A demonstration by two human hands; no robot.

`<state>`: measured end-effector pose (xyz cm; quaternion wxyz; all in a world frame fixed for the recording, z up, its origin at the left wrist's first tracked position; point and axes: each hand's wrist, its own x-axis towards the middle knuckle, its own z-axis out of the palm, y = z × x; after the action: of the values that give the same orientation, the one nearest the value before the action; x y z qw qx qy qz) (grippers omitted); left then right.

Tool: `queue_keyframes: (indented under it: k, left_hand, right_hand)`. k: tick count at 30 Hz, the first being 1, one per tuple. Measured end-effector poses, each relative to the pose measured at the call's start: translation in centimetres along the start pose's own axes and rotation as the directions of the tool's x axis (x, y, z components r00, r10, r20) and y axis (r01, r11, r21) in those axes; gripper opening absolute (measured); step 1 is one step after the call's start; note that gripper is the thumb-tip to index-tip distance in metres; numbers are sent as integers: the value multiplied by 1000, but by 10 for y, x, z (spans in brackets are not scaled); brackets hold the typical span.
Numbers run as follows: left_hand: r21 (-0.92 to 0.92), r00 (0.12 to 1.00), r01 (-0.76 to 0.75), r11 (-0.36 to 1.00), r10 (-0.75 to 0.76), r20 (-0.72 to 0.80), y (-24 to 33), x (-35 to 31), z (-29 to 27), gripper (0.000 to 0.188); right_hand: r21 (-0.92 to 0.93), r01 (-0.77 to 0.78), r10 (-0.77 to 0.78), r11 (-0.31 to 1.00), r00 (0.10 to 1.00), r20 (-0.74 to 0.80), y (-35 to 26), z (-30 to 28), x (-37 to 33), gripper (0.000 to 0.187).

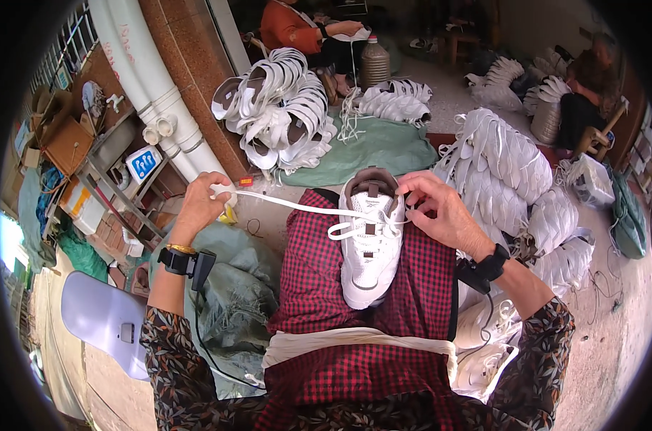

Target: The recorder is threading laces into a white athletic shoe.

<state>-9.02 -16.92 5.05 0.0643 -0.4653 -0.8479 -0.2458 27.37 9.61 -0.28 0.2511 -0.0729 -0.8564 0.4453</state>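
Observation:
A white sneaker [370, 269] with a brown lining lies on my lap, toe toward me, on a red-and-black checked apron [308, 287]. My left hand [202, 205] is closed on a white shoelace [290, 204], off to the left of the shoe. The lace stretches almost straight from there to the sneaker's upper eyelets, and a loose loop lies over the tongue. At the shoe's right collar edge, my right hand [441, 212] has its fingers bent and pinched near the top eyelets. Whether a lace end is between those fingertips is hard to see.
White shoe uppers stand in stacked rows at the right [495, 165] and at the back left [276, 115]. More pale shoes [484, 359] lie beside my right thigh. A grey-green sack [233, 287] and a light plastic chair [107, 320] are on the left. Another person [290, 32] sits beyond.

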Motion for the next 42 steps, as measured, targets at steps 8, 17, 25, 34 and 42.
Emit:
queue_keyframes:
  k: [8, 17, 25, 34, 42]
  left_hand:
    - [-407, 917, -353, 842, 397, 25, 95, -20, 89, 34]
    - [-509, 912, -363, 780, 409, -24, 119, -31, 102, 31]
    - [-519, 913, -365, 772, 406, -38, 115, -34, 109, 34]
    - [-640, 916, -336, 691, 397, -53, 121, -35, 104, 30]
    - [-618, 898, -349, 705, 441, -4, 115, -23, 94, 13]
  right_hand:
    - [-434, 265, -258, 861, 963, 76, -3, 16, -20, 21]
    - [-347, 258, -261, 902, 965, 37, -30, 26, -17, 18]
    - [-498, -9, -45, 867, 994, -95, -15, 18, -27, 28]
    - [-468, 0, -41, 884, 996, -77, -18, 11, -15, 37]
    - [-520, 108, -90, 847, 994, 61, -18, 12, -10, 18]
